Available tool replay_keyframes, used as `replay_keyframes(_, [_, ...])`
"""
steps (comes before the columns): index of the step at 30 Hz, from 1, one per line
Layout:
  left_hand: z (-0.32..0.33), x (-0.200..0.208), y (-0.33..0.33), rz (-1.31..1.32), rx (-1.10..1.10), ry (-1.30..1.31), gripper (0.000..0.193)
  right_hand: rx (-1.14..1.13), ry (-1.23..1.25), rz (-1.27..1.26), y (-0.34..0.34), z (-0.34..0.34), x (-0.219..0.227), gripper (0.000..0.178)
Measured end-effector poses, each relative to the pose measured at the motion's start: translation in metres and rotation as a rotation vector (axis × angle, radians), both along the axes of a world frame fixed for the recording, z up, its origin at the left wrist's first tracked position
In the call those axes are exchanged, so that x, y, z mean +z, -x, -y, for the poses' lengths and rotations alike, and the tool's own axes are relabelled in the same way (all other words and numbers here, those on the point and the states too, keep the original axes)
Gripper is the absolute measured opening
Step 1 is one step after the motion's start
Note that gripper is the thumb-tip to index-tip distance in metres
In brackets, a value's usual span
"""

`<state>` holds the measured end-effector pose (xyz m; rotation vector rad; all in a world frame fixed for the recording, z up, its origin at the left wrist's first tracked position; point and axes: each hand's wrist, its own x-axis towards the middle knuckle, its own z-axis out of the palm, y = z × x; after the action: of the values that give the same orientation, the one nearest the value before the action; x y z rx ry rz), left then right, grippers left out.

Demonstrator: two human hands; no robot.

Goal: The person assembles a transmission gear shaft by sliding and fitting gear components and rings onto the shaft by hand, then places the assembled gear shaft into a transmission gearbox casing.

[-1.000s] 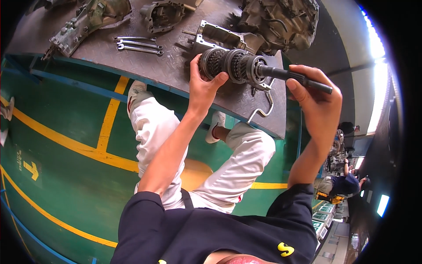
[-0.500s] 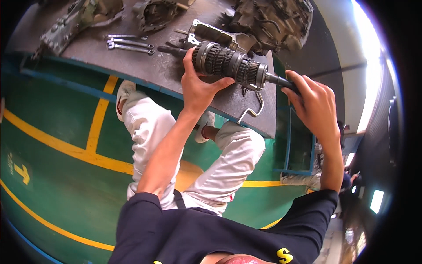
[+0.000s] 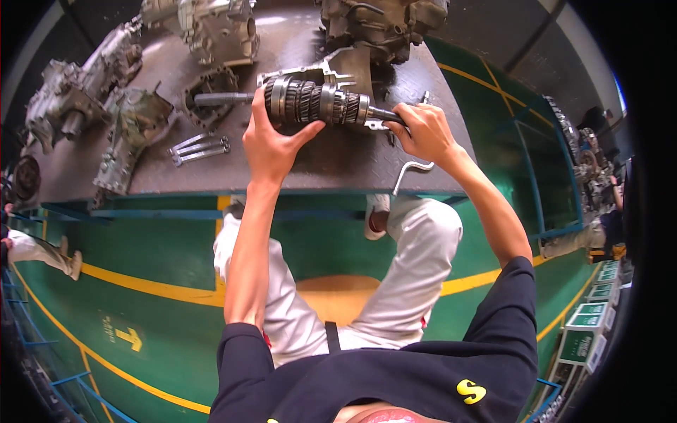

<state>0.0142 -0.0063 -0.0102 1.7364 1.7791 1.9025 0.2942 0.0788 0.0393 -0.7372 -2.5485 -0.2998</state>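
Observation:
A steel gear shaft (image 3: pixel 310 102), stacked with several toothed gears and rings, is held lengthwise above the near part of the workbench (image 3: pixel 317 166). My left hand (image 3: pixel 271 144) is wrapped round the left end of its gear stack, thumb along the near side and fingers hidden behind. Its thin bare end sticks out to the left, past that hand. My right hand (image 3: pixel 425 132) is closed round the narrow right end. Just beyond the gears lies an opened metal housing (image 3: pixel 345 67). A bent metal rod (image 3: pixel 409 169) rests by the bench's near edge, below my right hand.
Several wrenches (image 3: pixel 199 148) lie left of my left hand. Gearbox castings (image 3: pixel 134 134) stand at the bench's left, with a large gearbox (image 3: pixel 384 28) at the far side. My legs and a wooden stool (image 3: pixel 335 292) are under me. A blue frame (image 3: pixel 539 183) stands to the right.
My view has turned, bringing more of the bench's left side into sight. The gear shaft now looks more level, and my right hand appears closer to the gears. Both hands keep their hold.

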Motion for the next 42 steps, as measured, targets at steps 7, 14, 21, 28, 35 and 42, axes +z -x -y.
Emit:
replay_keyframes(7, [-0.039,0.043,0.013,-0.156,0.026,0.154,0.084,0.054,0.152,-0.107,0.014,-0.081,0.004,0.029])
replay_keyframes(14, [-0.076,0.046,0.032,-0.271,0.068,0.374,0.071,0.187,0.223,-0.112,0.034,-0.147,-0.026,0.032])
replay_keyframes(21, [-0.086,0.04,0.041,-0.303,0.085,0.54,0.073,0.244,0.333,-0.169,0.044,-0.165,-0.044,0.032])
replay_keyframes(28, [-0.084,0.038,0.051,-0.146,0.048,0.727,0.077,0.254,0.478,-0.081,0.045,-0.164,-0.038,0.034])
replay_keyframes(35, [-0.089,0.042,0.055,0.06,-0.038,0.862,0.068,0.191,0.578,-0.023,0.049,-0.16,-0.029,0.035])
replay_keyframes(42, [-0.103,0.038,0.065,-0.053,0.004,0.875,0.051,0.188,0.678,-0.05,0.053,-0.168,-0.031,0.039])
